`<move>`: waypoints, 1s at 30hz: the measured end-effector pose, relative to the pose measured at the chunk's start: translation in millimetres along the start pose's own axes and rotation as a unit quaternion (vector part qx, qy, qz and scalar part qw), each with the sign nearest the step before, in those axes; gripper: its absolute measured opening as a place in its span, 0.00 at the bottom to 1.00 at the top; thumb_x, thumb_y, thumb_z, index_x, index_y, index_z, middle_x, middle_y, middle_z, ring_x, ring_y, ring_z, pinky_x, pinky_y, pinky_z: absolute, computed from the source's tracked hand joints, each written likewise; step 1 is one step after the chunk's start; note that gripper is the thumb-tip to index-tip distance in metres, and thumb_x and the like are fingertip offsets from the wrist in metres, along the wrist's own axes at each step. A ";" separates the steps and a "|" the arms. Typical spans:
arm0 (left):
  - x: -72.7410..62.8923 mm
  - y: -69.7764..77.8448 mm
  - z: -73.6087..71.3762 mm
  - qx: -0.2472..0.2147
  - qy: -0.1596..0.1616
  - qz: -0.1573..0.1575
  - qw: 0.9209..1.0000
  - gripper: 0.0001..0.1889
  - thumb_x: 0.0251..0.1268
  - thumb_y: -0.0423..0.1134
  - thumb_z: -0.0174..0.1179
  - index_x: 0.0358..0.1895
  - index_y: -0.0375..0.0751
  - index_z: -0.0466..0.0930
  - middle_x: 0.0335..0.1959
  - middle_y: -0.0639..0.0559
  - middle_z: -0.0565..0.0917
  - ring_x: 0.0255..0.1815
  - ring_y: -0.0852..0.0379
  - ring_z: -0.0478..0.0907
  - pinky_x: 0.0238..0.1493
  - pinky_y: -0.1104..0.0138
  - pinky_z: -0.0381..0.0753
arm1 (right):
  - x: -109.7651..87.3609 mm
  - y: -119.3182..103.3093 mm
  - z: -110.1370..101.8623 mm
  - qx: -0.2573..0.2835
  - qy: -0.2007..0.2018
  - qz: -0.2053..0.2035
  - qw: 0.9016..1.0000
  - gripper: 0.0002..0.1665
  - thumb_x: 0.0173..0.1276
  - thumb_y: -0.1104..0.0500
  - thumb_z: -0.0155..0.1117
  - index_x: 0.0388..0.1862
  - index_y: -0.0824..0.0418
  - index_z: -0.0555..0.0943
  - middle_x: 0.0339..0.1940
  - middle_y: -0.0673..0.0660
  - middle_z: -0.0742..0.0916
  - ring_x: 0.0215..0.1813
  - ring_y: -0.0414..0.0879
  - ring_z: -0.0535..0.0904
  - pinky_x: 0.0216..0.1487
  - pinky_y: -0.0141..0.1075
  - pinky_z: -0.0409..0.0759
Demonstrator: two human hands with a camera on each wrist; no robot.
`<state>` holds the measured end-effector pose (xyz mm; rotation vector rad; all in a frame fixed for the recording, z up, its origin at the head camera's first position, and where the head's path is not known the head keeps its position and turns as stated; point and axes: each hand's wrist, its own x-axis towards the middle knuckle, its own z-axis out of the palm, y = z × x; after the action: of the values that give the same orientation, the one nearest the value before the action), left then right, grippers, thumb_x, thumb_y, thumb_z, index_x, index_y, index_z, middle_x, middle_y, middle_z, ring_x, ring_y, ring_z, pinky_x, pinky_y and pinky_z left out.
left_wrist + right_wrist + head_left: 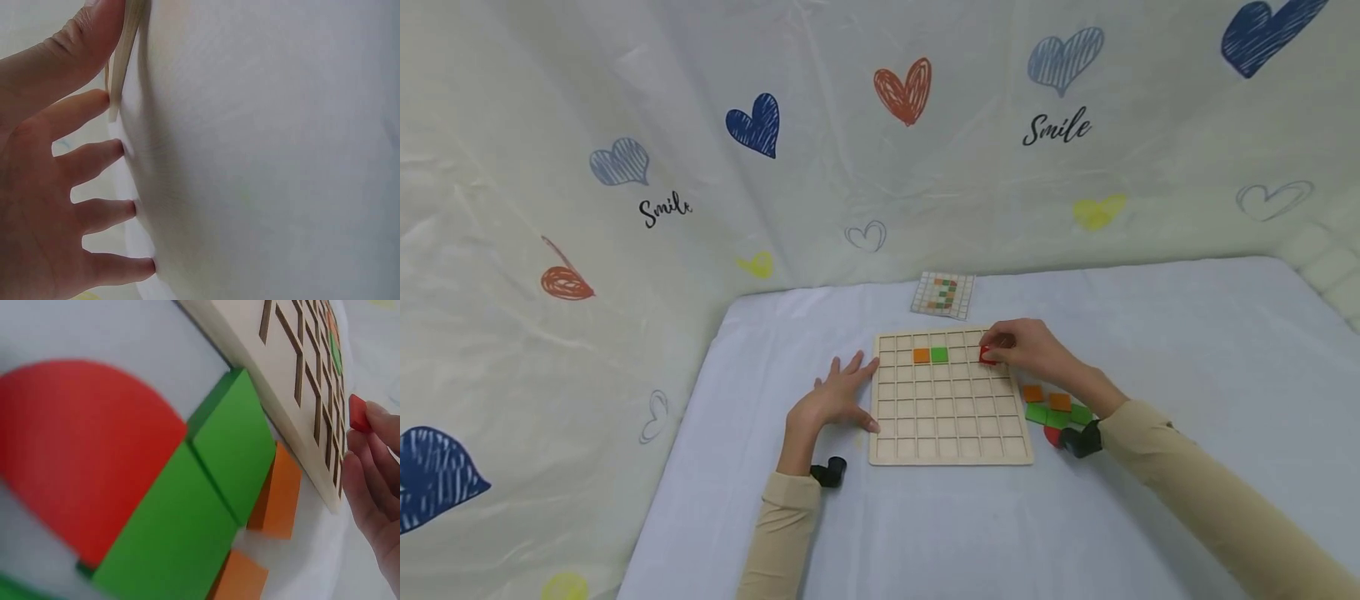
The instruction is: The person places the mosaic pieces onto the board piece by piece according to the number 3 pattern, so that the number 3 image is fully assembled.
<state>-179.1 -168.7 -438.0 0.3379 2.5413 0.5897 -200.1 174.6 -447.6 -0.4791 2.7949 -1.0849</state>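
Observation:
A pale wooden grid board [951, 408] lies flat on the cloth. In its upper rows sit an orange square tile [921, 356] and a green square tile [939, 355], side by side. My right hand [1033, 348] pinches a small red tile [358, 414] between thumb and fingertips, over the board's upper right cells. My left hand [831, 400] has its fingers spread at the board's left edge; in the left wrist view, the thumb [81, 47] lies against the board's side [125, 56] and the other fingertips reach down to the cloth.
Right of the board lie orange tiles [1060, 402], green tiles [1036, 413] and a red rounded piece [1052, 435], partly under the right wrist camera [1081, 440]. Behind the board is a printed pattern card [943, 296]. A heart-printed curtain [820, 192] hangs behind the white-covered table [940, 533].

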 end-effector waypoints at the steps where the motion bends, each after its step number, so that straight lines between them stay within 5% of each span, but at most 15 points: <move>1: -0.1 -0.1 -0.6 0.000 0.001 0.000 1.000 0.60 0.47 0.45 0.82 0.84 0.54 0.53 0.87 0.48 0.44 0.85 0.34 0.31 0.78 0.30 0.39 | 2.4 -1.5 1.7 0.001 -0.002 0.000 1.000 0.06 0.69 0.64 0.70 0.43 0.63 0.88 0.36 0.54 0.90 0.38 0.46 0.83 0.45 0.40 0.82; 30: 1.0 -0.9 -1.4 -0.006 0.002 0.001 1.000 0.60 0.46 0.44 0.83 0.84 0.54 0.54 0.87 0.48 0.44 0.85 0.34 0.30 0.78 0.31 0.38 | 39.6 -21.1 27.6 -0.008 -0.022 -0.031 0.999 0.06 0.68 0.67 0.69 0.41 0.66 0.89 0.38 0.59 0.91 0.41 0.52 0.86 0.47 0.47 0.84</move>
<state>-180.8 -169.6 -437.8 0.3351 2.5411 0.6055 -226.4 129.3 -453.2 -0.5889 2.7703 -1.0506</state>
